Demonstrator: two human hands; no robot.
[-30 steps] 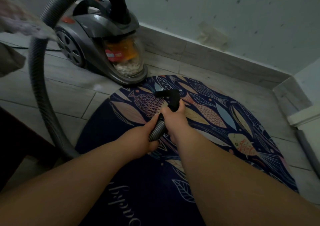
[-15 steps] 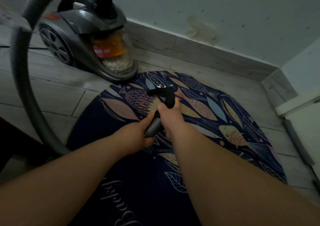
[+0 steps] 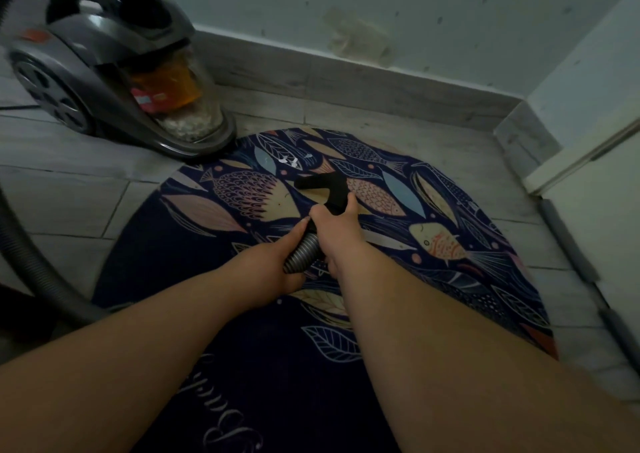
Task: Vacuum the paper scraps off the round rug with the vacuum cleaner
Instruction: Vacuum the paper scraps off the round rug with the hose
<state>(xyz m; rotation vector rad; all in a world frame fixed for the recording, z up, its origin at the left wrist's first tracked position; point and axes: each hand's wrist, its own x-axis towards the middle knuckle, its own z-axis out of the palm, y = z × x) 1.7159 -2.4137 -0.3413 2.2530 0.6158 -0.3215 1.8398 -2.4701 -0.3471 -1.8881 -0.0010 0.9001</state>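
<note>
A dark blue round rug [image 3: 194, 244] with a fish pattern lies on the tiled floor. A few small white paper scraps [image 3: 289, 162] rest near its far edge. Just short of them, the black nozzle [image 3: 323, 185] hovers over the rug. My right hand [image 3: 334, 229] grips the black nozzle neck. My left hand [image 3: 277, 262] holds the ribbed grey hose [image 3: 303, 250] right behind it. The grey canister vacuum cleaner [image 3: 104, 71] stands at the rug's far left edge, its clear bin holding white scraps.
The hose [image 3: 20, 244] loops down the left side across the floor. A wall with a grey skirting board [image 3: 346, 78] runs behind the rug. A white cabinet [image 3: 602, 210] stands at the right, close to the rug's edge.
The view has shifted right, so the vacuum cleaner now sits further left. The nozzle and both hands have drawn slightly back, and white scraps now show beyond the nozzle.
</note>
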